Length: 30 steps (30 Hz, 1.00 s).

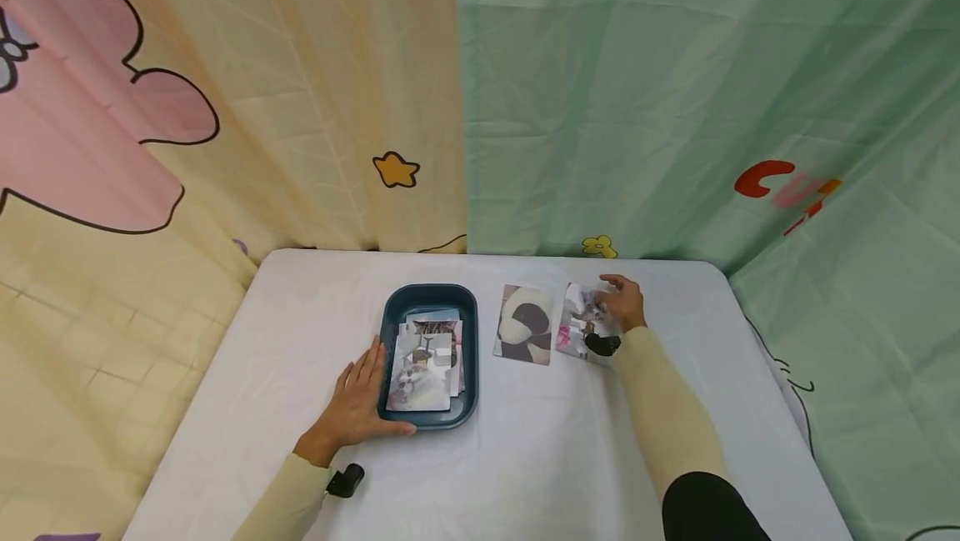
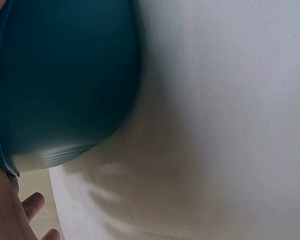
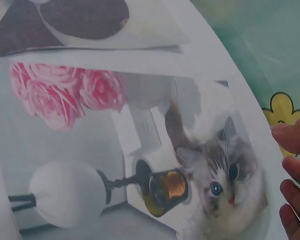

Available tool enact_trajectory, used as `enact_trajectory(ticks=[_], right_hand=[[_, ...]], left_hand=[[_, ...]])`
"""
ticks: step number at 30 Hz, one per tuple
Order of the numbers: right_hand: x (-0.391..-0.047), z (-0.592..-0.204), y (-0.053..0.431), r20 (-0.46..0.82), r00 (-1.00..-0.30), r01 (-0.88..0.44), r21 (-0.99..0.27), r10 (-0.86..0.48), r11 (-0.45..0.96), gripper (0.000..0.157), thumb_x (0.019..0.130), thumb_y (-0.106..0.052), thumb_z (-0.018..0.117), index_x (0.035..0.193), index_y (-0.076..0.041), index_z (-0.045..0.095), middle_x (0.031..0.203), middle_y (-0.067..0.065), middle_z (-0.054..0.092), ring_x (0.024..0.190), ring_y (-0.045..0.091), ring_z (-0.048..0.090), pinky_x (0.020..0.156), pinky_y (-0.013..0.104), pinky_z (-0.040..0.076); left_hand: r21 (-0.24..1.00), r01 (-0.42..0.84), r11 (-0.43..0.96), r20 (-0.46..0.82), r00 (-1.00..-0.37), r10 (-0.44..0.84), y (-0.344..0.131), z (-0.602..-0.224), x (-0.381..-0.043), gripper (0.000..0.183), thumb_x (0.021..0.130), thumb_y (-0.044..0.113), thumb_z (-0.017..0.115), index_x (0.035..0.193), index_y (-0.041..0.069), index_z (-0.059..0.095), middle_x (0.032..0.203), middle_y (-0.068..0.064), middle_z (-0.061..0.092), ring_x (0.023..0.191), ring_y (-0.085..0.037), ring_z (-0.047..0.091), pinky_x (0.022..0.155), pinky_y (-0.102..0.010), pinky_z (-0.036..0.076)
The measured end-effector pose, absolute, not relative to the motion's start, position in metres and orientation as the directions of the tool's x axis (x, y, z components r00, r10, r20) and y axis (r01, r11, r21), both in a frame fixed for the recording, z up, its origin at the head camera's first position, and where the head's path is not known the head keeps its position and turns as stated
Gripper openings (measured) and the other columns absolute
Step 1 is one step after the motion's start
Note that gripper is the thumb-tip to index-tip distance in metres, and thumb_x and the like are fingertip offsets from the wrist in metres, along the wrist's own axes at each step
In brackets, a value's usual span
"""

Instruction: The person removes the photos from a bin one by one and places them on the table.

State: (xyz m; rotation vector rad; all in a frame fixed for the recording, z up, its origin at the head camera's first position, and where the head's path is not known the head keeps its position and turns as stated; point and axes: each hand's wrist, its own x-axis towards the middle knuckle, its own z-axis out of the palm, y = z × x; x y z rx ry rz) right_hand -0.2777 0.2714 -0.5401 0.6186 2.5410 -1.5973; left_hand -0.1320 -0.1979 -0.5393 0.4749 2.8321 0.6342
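Observation:
A dark teal tray (image 1: 422, 296) stands left of the table's middle, with a stack of photo cards (image 1: 418, 374) inside it. My left hand (image 1: 351, 409) rests against the tray, straight fingers along its left rim and thumb at the near rim. To the right of the tray lies a card showing a black-and-white plush figure (image 1: 522, 326). Beside that is a kitten card (image 1: 576, 326), printed with pink roses, a kitten and a goblet. My right hand (image 1: 626, 304) hovers at its far right corner with loosely bent fingers, holding nothing; in the right wrist view those fingers (image 3: 296, 192) sit just beyond the card's edge.
A white cloth covers the table (image 1: 540, 458). Behind it hang a yellow curtain (image 1: 322, 107) and a green curtain (image 1: 600, 107), close to the table's far edge. A black wrist camera (image 1: 346, 481) is strapped by the left sleeve.

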Motion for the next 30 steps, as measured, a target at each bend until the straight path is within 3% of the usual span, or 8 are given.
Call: enact_trajectory(ticks=[5, 10, 18, 30], right_hand=[[-0.271, -0.534, 0.256, -0.191, -0.935, 0.3, -0.874, 0.298, 0.382, 0.04, 0.093, -0.005, 0.059, 0.133, -0.001, 0.055, 0.152, 0.02, 0.033, 0.142, 0.037, 0.024, 0.113, 0.053, 0.024], [-0.267, -0.524, 0.229, -0.115, -0.957, 0.219, -0.888, 0.265, 0.404, 0.039, 0.09, -0.007, 0.064, 0.128, 0.0, 0.059, 0.148, 0.02, 0.037, 0.137, 0.038, 0.032, 0.111, 0.053, 0.028], [-0.255, -0.511, 0.184, 0.023, -0.994, 0.025, -0.91, 0.11, 0.415, 0.033, 0.089, -0.003, 0.067, 0.12, 0.004, 0.062, 0.118, 0.021, 0.063, 0.112, 0.034, 0.057, 0.099, 0.046, 0.044], [-0.236, -0.501, 0.119, 0.08, -0.992, -0.109, -0.919, -0.093, 0.378, 0.026, 0.087, -0.002, 0.069, 0.112, 0.005, 0.066, 0.099, 0.017, 0.068, 0.092, 0.03, 0.065, 0.086, 0.04, 0.053]], left_hand=[[0.448, 0.267, 0.853, -0.117, -0.928, 0.353, -0.197, -0.538, -0.131, 0.141, 0.056, 0.073, 0.076, 0.151, -0.006, 0.008, 0.16, -0.021, 0.001, 0.143, -0.04, 0.013, 0.113, -0.061, 0.009], [0.438, 0.278, 0.855, -0.096, -0.931, 0.352, -0.198, -0.539, -0.13, 0.141, 0.056, 0.074, 0.076, 0.15, -0.007, 0.011, 0.16, -0.022, 0.003, 0.142, -0.041, 0.016, 0.112, -0.062, 0.011], [0.449, 0.286, 0.846, -0.098, -0.926, 0.365, -0.196, -0.538, -0.132, 0.139, 0.058, 0.069, 0.079, 0.15, -0.008, 0.009, 0.159, -0.023, 0.003, 0.143, -0.041, 0.014, 0.112, -0.062, 0.01], [0.418, 0.274, 0.866, -0.138, -0.923, 0.358, -0.197, -0.533, -0.133, 0.14, 0.057, 0.072, 0.077, 0.151, -0.007, 0.009, 0.159, -0.023, 0.001, 0.143, -0.042, 0.014, 0.112, -0.062, 0.009]])
